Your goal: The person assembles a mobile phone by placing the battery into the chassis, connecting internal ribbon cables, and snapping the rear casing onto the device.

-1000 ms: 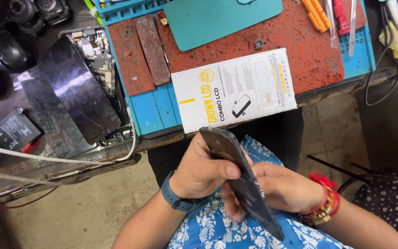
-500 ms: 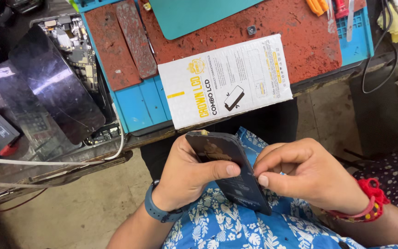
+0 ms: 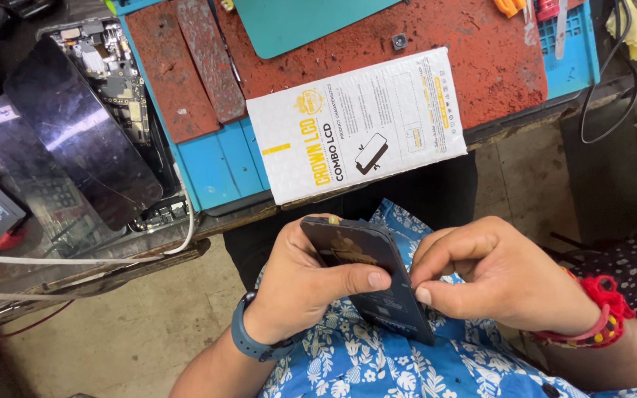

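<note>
A dark phone screen panel (image 3: 374, 284) lies tilted over my lap, its back side up. My left hand (image 3: 304, 284) grips it from the left, thumb pressed across its middle. My right hand (image 3: 495, 280) pinches the panel's right edge between thumb and forefinger. A blue band circles my left wrist and red threads circle my right wrist.
A white flat box (image 3: 355, 125) with yellow and black print lies at the bench's near edge, on a red and blue work mat (image 3: 215, 158). To the left are an opened phone with bare circuit boards (image 3: 112, 81), a curved dark glass sheet (image 3: 75, 129) and white cables (image 3: 75, 258). Tools lie at the far right.
My hands have drawn closer together on the panel. My right hand has shifted from under the panel to pinching its right edge, and the panel sits lower and flatter.
</note>
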